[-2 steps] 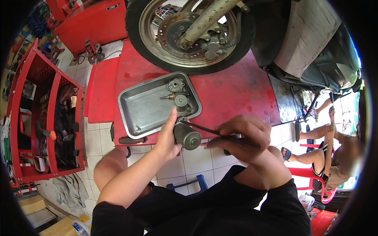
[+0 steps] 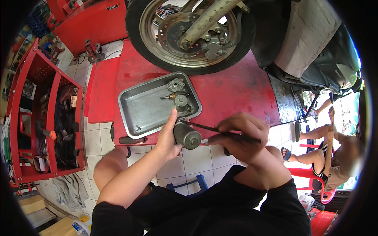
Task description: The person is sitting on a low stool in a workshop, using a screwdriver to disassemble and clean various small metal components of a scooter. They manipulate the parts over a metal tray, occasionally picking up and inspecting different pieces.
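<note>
Cylindrical motor at frame centre sits in the curled left hand; closed right hand grips a dark rod.

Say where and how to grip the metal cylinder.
Probably the metal cylinder by its exposed body, from the near side: it's round, its free end points toward the person, the left hand covers its left, and the dark tool is at its far end.

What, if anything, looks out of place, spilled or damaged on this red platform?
The metal tray sits askew on the red platform, with one small part in its near-left corner, away from the other metal parts. Darker patches mark the platform; whether they are spills or wear, I cannot tell.
</note>
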`<state>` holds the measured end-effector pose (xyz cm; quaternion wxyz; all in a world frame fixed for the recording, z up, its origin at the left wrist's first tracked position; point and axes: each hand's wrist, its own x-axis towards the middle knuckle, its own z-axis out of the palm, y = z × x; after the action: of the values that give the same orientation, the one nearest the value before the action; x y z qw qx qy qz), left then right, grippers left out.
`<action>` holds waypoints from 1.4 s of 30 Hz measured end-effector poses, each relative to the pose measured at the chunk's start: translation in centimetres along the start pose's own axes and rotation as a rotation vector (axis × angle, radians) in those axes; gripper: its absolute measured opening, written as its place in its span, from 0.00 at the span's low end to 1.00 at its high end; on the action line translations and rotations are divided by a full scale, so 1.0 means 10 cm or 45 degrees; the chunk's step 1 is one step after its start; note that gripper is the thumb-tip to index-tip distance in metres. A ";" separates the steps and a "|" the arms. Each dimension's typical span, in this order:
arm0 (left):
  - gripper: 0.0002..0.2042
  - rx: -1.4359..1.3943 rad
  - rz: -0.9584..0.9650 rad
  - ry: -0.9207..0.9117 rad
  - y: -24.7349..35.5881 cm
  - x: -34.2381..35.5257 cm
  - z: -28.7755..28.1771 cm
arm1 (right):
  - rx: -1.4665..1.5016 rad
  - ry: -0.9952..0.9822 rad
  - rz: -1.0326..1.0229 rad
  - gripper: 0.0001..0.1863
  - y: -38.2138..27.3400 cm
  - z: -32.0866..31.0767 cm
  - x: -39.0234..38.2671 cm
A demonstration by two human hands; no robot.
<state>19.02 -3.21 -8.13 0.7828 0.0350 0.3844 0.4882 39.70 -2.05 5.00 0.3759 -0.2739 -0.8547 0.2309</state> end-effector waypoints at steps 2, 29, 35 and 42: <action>0.30 -0.005 -0.057 0.020 0.00 0.00 -0.03 | -0.035 0.065 0.092 0.19 -0.08 0.10 0.10; 0.32 0.079 -0.098 0.017 -0.10 0.01 0.01 | 0.131 -0.113 0.098 0.15 0.09 0.24 0.03; 0.32 0.053 -0.124 -0.006 -0.14 0.06 -0.09 | 0.106 0.038 0.107 0.14 -0.01 0.26 0.16; 0.32 0.101 -0.132 0.013 -0.12 0.05 -0.06 | 0.175 -0.037 0.112 0.09 0.15 0.29 0.01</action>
<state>19.66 -3.66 -9.29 0.8030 0.0437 0.4086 0.4316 37.87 -1.45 2.39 0.3707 -0.2812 -0.8294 0.3092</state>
